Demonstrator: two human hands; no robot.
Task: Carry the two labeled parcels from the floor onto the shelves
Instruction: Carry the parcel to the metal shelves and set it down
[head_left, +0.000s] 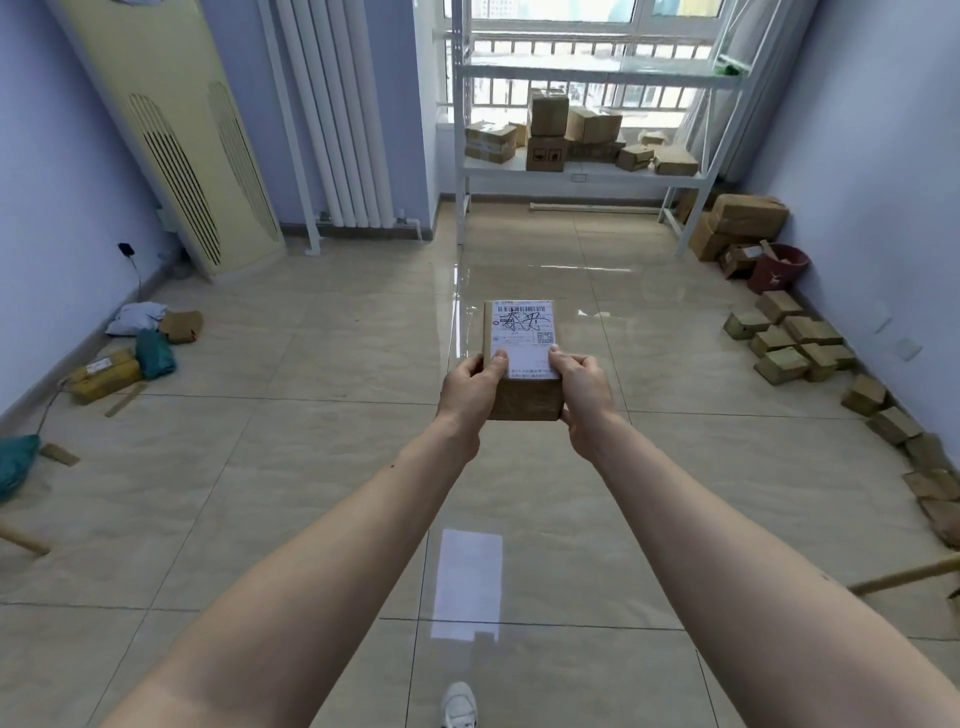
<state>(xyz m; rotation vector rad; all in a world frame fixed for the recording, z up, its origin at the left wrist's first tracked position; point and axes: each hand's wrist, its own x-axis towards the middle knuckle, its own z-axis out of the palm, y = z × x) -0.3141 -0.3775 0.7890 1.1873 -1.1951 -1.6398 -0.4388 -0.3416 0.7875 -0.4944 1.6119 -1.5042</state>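
A small brown cardboard parcel with a white shipping label and handwriting on top is held out in front of me, above the tiled floor. My left hand grips its near left corner, thumb on the label. My right hand grips the near right corner the same way. The white metal shelves stand ahead under the window, with several cardboard boxes on the lower level and a bare upper level.
Several small boxes line the right wall, with a red bucket and larger cartons near the shelf leg. Parcels and teal bags lie by the left wall. A standing air conditioner and a radiator are at left.
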